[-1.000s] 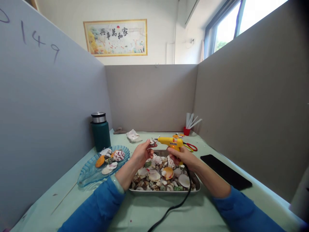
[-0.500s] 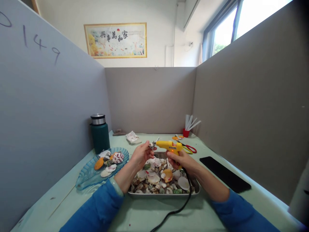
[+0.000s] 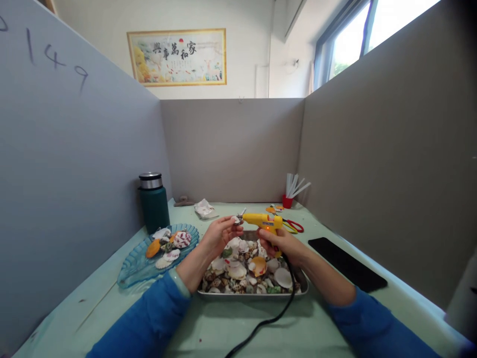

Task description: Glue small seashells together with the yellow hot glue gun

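Note:
My left hand (image 3: 220,237) pinches a small spotted seashell (image 3: 237,220) between thumb and fingers. My right hand (image 3: 280,242) is wrapped around the handle of a yellow hot glue gun (image 3: 261,220), whose small orange light glows. The gun points left, and its nozzle meets or nearly meets the shell; I cannot tell which. A black cord (image 3: 278,318) runs from the handle toward the table's front. Below both hands sits a metal tray (image 3: 253,297) full of mixed seashells (image 3: 236,271).
To the left, a blue glass plate (image 3: 136,268) bears several shells, with a green thermos (image 3: 154,206) behind it. Scissors (image 3: 296,226), a red cup (image 3: 286,202) of glue sticks and a crumpled tissue (image 3: 204,209) lie farther back. A black phone-like slab (image 3: 346,263) rests right.
The shell in my left hand has shifted slightly right and up and is turned so a paler side shows. The glue gun has moved a little right. My view has tilted down slightly.

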`<action>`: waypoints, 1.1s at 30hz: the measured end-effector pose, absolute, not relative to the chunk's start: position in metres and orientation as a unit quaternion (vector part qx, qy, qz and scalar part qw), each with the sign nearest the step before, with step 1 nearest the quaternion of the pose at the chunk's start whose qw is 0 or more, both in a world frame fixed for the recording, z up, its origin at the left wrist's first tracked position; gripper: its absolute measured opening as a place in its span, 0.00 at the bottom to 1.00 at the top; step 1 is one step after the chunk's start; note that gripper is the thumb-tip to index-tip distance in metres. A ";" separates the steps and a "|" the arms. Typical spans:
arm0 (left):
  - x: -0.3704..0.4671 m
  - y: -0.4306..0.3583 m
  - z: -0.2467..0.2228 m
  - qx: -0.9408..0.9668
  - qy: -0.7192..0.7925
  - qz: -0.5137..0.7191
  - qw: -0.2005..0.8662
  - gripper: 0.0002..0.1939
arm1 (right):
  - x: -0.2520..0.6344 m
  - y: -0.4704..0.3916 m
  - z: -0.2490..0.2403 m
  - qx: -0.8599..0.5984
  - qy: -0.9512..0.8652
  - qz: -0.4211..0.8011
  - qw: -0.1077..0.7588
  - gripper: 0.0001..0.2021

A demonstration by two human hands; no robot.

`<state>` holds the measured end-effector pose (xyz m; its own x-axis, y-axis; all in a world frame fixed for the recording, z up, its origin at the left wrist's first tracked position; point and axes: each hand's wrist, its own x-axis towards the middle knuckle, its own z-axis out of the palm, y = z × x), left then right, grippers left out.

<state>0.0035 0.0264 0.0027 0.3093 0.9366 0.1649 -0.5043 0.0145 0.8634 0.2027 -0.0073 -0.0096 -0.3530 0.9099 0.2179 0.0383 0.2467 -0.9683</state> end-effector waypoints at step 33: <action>0.002 0.033 -0.003 0.436 0.235 0.557 0.666 0.11 | 0.204 -0.007 -0.011 -0.356 -0.600 0.548 0.461 0.19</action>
